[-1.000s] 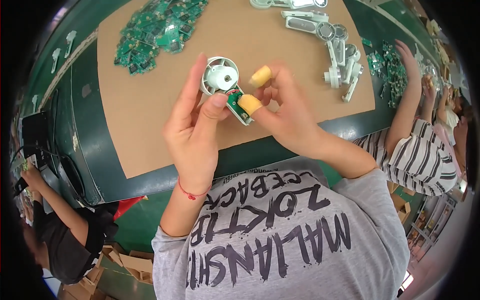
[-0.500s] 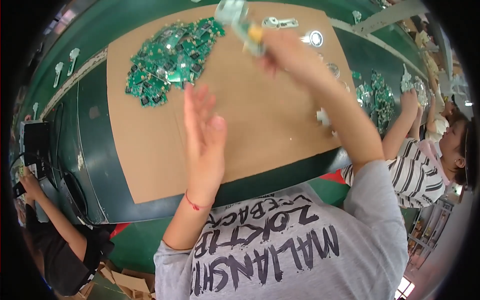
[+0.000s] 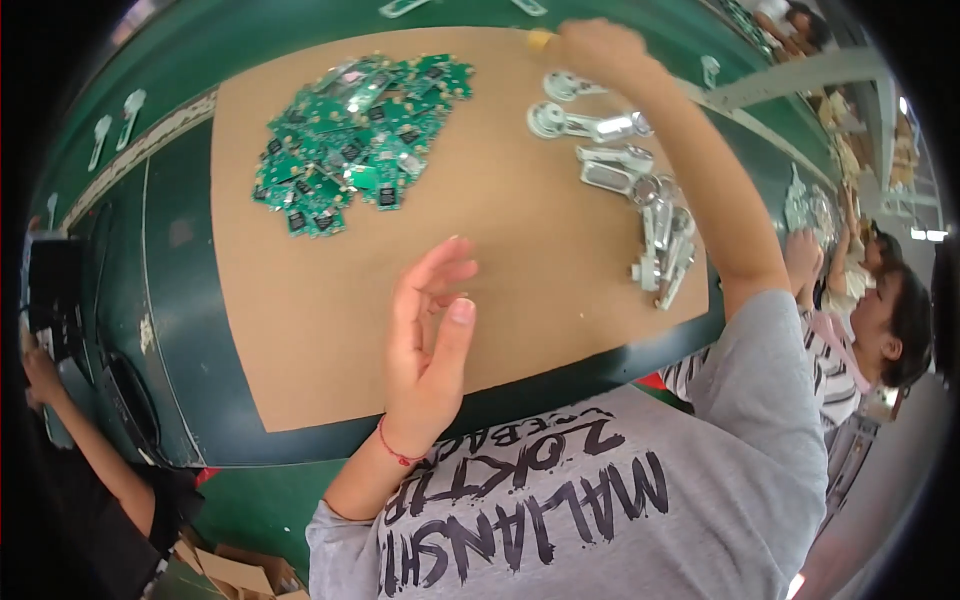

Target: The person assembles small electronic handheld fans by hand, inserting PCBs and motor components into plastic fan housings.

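My left hand [image 3: 428, 335] hangs over the near middle of a brown cardboard sheet [image 3: 500, 220], palm turned inward, thumb apart from the curved fingers, with nothing in it. My right hand [image 3: 605, 50] reaches to the sheet's far edge. Something small and yellow [image 3: 541, 39] shows at its fingertips; the fingers are mostly hidden, so any held item cannot be made out. A heap of green circuit boards [image 3: 350, 140] lies on the left. Below my right hand and forearm are several white handle-shaped parts with round ends, such as this white part [image 3: 590, 124].
More white parts lie on the green table beyond the sheet, including one white piece [image 3: 130, 118] at far left. A black box [image 3: 55, 275] and cables stand on the left. Co-workers sit at both sides; a striped sleeve [image 3: 825, 370] is close on the right.
My right hand has moved farther away, and the white part it carried no longer shows in it. My left hand has drawn back toward me from the circuit boards. The view has shifted slightly.
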`<state>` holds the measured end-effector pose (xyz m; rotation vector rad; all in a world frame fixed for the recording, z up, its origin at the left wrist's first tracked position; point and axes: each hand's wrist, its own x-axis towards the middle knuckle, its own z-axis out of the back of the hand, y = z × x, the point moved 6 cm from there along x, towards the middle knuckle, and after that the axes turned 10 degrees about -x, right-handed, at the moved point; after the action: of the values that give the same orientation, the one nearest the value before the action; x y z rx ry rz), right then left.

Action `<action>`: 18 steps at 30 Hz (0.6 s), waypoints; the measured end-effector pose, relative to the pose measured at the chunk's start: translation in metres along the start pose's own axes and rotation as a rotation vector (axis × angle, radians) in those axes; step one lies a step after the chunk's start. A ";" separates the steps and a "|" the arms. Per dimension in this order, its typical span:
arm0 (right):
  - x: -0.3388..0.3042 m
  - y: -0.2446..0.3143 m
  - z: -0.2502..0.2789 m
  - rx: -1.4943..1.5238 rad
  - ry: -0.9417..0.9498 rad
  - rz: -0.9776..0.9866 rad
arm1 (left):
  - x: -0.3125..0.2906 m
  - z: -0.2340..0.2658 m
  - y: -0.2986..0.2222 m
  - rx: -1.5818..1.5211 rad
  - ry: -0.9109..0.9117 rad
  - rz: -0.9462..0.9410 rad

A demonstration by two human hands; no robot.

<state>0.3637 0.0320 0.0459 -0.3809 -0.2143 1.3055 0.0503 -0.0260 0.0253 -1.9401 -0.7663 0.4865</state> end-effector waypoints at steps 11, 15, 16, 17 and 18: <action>-0.164 0.131 0.026 0.462 -0.257 0.095 | 0.005 0.031 -0.029 0.900 -0.005 -0.151; -0.193 0.160 0.034 0.550 -0.447 0.199 | 0.052 0.034 -0.037 1.252 -0.042 -0.389; -0.195 0.165 0.034 0.557 -0.453 0.201 | 0.062 0.030 -0.038 1.375 -0.065 -0.484; -0.197 0.170 0.034 0.585 -0.470 0.231 | 0.072 0.031 -0.035 1.384 -0.066 -0.483; -0.200 0.173 0.034 0.610 -0.480 0.253 | 0.082 0.028 -0.030 1.486 -0.057 -0.506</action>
<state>0.1456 -0.1193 0.0214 0.4435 -0.1592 1.6225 0.0834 0.0588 0.0381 -0.3403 -0.5816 0.5413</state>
